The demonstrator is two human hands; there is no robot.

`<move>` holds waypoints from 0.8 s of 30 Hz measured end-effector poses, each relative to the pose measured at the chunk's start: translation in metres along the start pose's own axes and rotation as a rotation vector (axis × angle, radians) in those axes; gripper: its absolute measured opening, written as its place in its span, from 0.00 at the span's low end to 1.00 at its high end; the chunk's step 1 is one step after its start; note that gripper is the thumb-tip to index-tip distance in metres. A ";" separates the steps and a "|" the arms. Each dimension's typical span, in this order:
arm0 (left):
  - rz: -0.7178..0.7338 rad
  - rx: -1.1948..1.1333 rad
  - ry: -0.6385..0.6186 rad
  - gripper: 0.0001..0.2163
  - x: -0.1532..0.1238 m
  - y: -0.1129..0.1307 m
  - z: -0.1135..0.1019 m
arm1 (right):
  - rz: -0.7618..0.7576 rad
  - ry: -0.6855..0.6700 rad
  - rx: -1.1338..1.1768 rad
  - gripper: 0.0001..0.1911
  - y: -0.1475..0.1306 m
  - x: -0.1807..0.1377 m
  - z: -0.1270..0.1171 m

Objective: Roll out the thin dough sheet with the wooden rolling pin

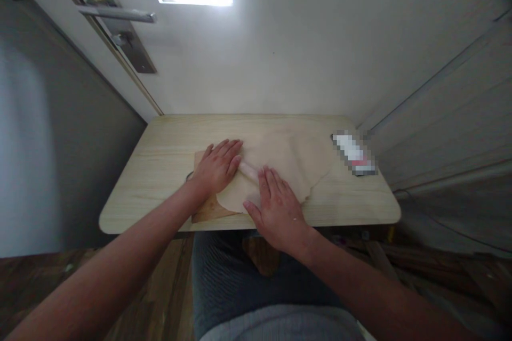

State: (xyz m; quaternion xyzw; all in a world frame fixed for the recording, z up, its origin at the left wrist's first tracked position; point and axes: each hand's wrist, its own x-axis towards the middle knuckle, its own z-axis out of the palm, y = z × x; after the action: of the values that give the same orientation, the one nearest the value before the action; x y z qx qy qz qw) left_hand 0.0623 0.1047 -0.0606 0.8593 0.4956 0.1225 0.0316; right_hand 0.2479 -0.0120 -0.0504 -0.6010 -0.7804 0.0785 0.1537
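A thin, wide sheet of pale dough (292,162) lies spread over a wooden board (208,210) on a small light wood table (160,149). A pale rolling pin (248,170) lies across the dough's left part. My left hand (218,165) rests flat on the pin's left end, fingers stretched out. My right hand (276,205) lies flat on the pin's right end and the dough, fingers extended too.
A blurred white and red object (354,153) sits at the table's right rear corner. A white door with a metal handle (116,13) stands behind the table. My knees are under the table's front edge, above a wooden floor.
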 end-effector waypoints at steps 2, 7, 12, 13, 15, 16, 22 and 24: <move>-0.014 -0.002 -0.006 0.26 -0.006 0.000 -0.003 | -0.021 -0.008 0.029 0.37 -0.005 -0.005 -0.002; -0.064 0.011 0.002 0.25 -0.022 0.002 -0.010 | -0.061 -0.005 0.065 0.30 -0.008 -0.003 -0.008; -0.194 -0.008 0.088 0.23 -0.035 0.009 -0.014 | -0.037 -0.004 0.012 0.16 0.007 0.015 -0.022; -0.205 -0.012 0.101 0.23 -0.035 0.010 -0.015 | -0.032 -0.002 0.004 0.14 0.010 0.018 -0.023; -0.202 -0.013 0.107 0.22 -0.032 0.014 -0.016 | -0.047 0.004 0.007 0.12 0.015 0.023 -0.022; -0.198 -0.012 0.103 0.21 -0.027 0.015 -0.017 | -0.058 0.009 0.015 0.13 0.016 0.024 -0.020; -0.197 -0.007 0.088 0.21 0.030 0.008 -0.015 | -0.033 0.053 0.036 0.16 0.021 0.036 -0.013; -0.183 -0.004 0.052 0.21 0.052 0.003 -0.010 | -0.003 0.073 0.011 0.17 0.022 0.039 -0.013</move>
State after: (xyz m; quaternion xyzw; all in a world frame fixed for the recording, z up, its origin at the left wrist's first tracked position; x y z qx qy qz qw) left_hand 0.0872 0.1478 -0.0411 0.8068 0.5725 0.1425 0.0316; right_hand 0.2638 0.0304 -0.0397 -0.6016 -0.7746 0.0606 0.1853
